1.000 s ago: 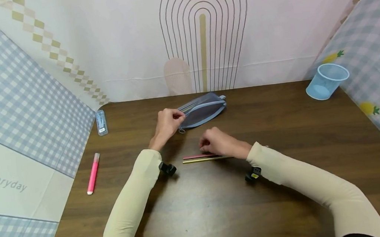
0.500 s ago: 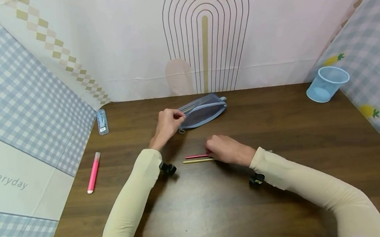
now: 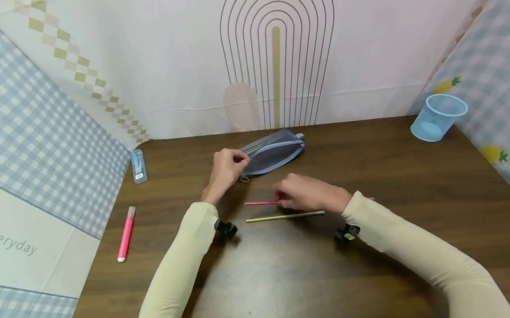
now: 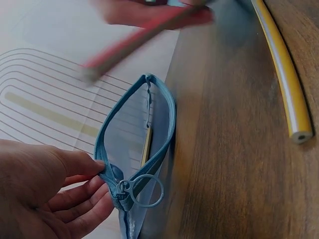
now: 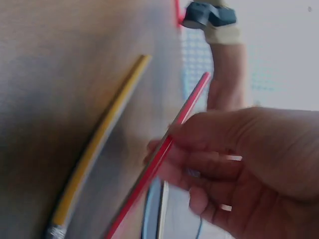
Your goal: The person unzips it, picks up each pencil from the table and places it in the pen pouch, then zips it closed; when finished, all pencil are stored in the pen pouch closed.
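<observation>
My left hand (image 3: 224,171) pinches the near-left edge of a blue see-through zippered pencil pouch (image 3: 276,156). In the left wrist view the pouch's mouth gapes, with a ring zipper pull (image 4: 160,191) at the near end and a yellowish pencil (image 4: 147,147) inside. My right hand (image 3: 309,193) pinches a red pencil (image 5: 157,154) between thumb and fingers, raised off the table just in front of the pouch. A yellow pencil (image 3: 282,217) with silver stripes lies on the table below that hand.
At far left lie a pink marker (image 3: 126,234) and a small clear-blue case (image 3: 138,166). A light-blue mesh cup (image 3: 436,117) stands at the back right. Patterned cloth (image 3: 175,60) hangs behind and along both sides of the wooden table (image 3: 269,287).
My right hand has come down to the red pencil, taken hold of it and lifted it toward the pouch, apart from the yellow one. My left hand stays on the pouch.
</observation>
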Demonstrator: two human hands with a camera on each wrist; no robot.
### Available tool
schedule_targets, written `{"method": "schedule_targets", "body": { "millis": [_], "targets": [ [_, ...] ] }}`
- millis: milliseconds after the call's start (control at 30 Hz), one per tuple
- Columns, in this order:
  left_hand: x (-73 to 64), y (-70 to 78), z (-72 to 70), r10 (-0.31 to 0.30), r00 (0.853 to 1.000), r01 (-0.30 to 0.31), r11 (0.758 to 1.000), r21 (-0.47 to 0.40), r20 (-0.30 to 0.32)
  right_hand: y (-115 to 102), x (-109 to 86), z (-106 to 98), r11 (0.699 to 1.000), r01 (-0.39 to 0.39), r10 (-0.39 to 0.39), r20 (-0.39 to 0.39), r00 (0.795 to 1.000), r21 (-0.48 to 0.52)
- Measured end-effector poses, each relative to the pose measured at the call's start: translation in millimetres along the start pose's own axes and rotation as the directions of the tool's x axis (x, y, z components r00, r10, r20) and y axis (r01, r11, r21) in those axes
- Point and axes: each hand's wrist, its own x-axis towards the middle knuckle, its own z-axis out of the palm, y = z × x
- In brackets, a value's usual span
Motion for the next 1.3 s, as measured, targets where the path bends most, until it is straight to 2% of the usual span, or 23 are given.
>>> {"method": "schedule_targets", "body": {
  "millis": [100, 233, 267, 300, 333, 367, 400, 467, 500, 533, 567, 600, 633, 667, 700, 800, 900, 1067, 1167, 1233, 1300],
  "targets": [
    [0.0, -0.3, -0.2, 0.001, 1.0, -0.001, 1.0, 0.006, -0.005, 4, 0.3, -7, 0.991, 0.039, -0.033, -0.055, 0.998, 0.125],
    [0.6, -0.5, -0.8, 0.006, 1.0, -0.006, 1.0, 0.012, -0.011, 9, 0.1, -14, 0.961, 0.028, 0.009, -0.131, 0.991, 0.275],
    [0.7, -0.6, -0.7, 0.006, 1.0, -0.006, 1.0, 0.013, -0.01, 10, 0.2, -15, 0.944, 0.012, 0.037, -0.141, 0.989, 0.33],
    [0.6, -0.5, -0.8, 0.004, 1.0, -0.004, 1.0, 0.013, -0.007, 11, 0.5, -16, 0.912, -0.004, 0.068, -0.142, 0.988, 0.411],
    [0.6, -0.7, -0.7, 0.001, 1.0, -0.001, 1.0, 0.013, -0.003, 12, 0.6, -16, 0.862, -0.027, 0.108, -0.131, 0.986, 0.506],
    [0.6, -0.8, -0.6, -0.002, 1.0, 0.002, 1.0, 0.015, 0.0, 14, 0.8, -17, 0.793, -0.054, 0.148, -0.107, 0.983, 0.607],
    [0.5, -0.6, -0.6, -0.004, 1.0, 0.004, 1.0, 0.014, 0.003, 15, 1.1, -17, 0.694, -0.09, 0.196, -0.066, 0.978, 0.715],
    [0.4, -0.3, -0.8, -0.005, 1.0, 0.005, 1.0, 0.017, 0.002, 17, 1.5, -18, 0.443, -0.164, 0.265, 0.045, 0.963, 0.881],
    [0.5, -0.1, -1.1, -0.006, 1.0, 0.006, 1.0, 0.018, 0.001, 19, 1.7, -19, 0.318, -0.203, 0.289, 0.109, 0.951, 0.926],
    [0.6, -0.1, -1.1, -0.004, 1.0, 0.004, 1.0, 0.019, -0.001, 21, 1.9, -20, 0.207, -0.244, 0.307, 0.173, 0.936, 0.947],
    [0.6, 0.2, -1.4, -0.003, 1.0, 0.003, 1.0, 0.018, -0.003, 23, 2.3, -20, 0.119, -0.282, 0.309, 0.234, 0.922, 0.952],
    [0.5, 0.4, -1.7, -0.002, 1.0, 0.002, 1.0, 0.016, -0.005, 25, 3.1, -20, 0.049, -0.317, 0.302, 0.289, 0.909, 0.947],
    [0.3, 0.4, -1.9, -0.002, 1.0, 0.002, 1.0, 0.017, -0.006, 28, 3.9, -20, 0.005, -0.348, 0.288, 0.332, 0.898, 0.938],
    [0.1, 0.4, -2.1, -0.004, 1.0, 0.004, 1.0, 0.017, -0.006, 31, 5.1, -18, -0.025, -0.375, 0.276, 0.367, 0.888, 0.927],
    [0.1, 0.2, -2.1, -0.005, 1.0, 0.005, 1.0, 0.018, -0.007, 33, 6.3, -16, -0.037, -0.399, 0.264, 0.394, 0.88, 0.916],
    [-0.1, 0.1, -2.4, -0.005, 1.0, 0.005, 1.0, 0.018, -0.007, 42, 10.2, -9, -0.054, -0.442, 0.251, 0.441, 0.862, 0.895],
    [0.8, 0.2, -2.6, -0.002, 1.0, 0.002, 1.0, 0.017, -0.012, 50, 15.8, -4, -0.086, -0.439, 0.287, 0.444, 0.849, 0.894],
    [1.0, 0.4, -2.1, 0.0, 1.0, 0.0, 1.0, 0.02, -0.009, 65, 29.0, -1, -0.186, -0.324, 0.407, 0.373, 0.834, 0.928],
    [0.1, 0.7, -1.2, -0.002, 1.0, 0.002, 1.0, 0.021, 0.003, 73, 37.9, 0, -0.224, -0.248, 0.461, 0.327, 0.825, 0.943],
    [-0.5, 1.4, -0.7, 0.0, 1.0, 0.0, 1.0, 0.024, 0.009, 77, 44.6, 0, -0.248, -0.211, 0.499, 0.311, 0.808, 0.945],
    [-0.7, 2.6, -0.4, 0.004, 1.0, -0.004, 1.0, 0.022, 0.011, 80, 51.8, -1, -0.263, -0.174, 0.546, 0.295, 0.784, 0.949]
  ]
}}
